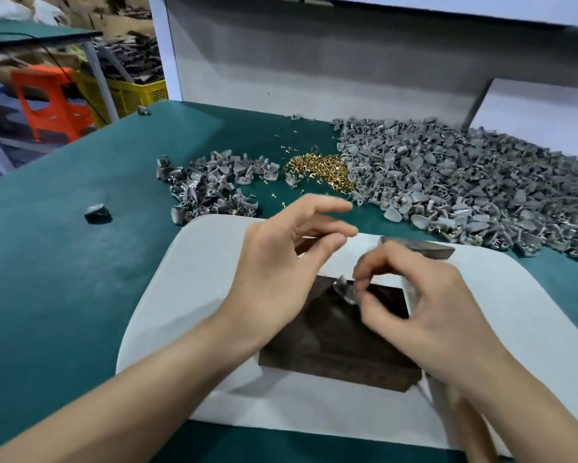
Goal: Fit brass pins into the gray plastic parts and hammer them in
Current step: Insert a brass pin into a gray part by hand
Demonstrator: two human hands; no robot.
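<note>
Viewed from head height, looking down at a green table (80,228). Pinched one gray plastic part (344,290) between thumb and fingertips of the right hand (424,305), low over a dark block (341,349) set on a white board (187,279); could not tell whether touching the block. Held the left hand (280,272) just beside it, over the block's far left corner, fingers loosely straight and gripping nothing visible; blurred, so could not rule out a pin. Had brass pins (321,172) heaped well beyond the board, between a small pile of gray parts (214,185) on the left and a large heap (464,182) on the right. Noted a dark metal piece (417,248), possibly a hammer head, at the board's far edge just behind the right hand.

Judged the fingertip pinch the weak spot: narrow hold on a curved part, so likely to twist or slip and land tilted on the block. Would then take a pin off-axis and bend or jam it under the hammer. Risked dropping a pin, hard to find among loose ones scattered on the green. Risked struck fingertips too, if steadying the part close to the hole.
</note>
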